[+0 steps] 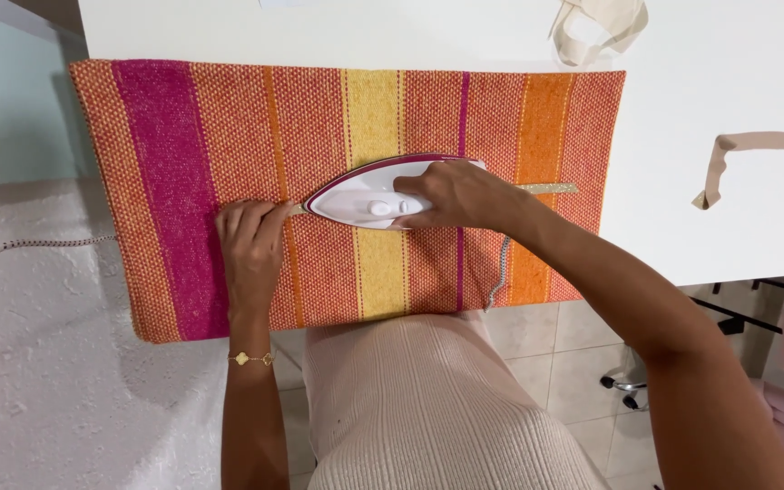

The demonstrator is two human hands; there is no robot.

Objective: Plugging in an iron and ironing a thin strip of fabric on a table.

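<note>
A thin gold chain bracelet with a clover charm [251, 359] is worn below the fingers of the left hand [251, 245]; a pale ribbed knit garment [428, 408] is worn.
</note>
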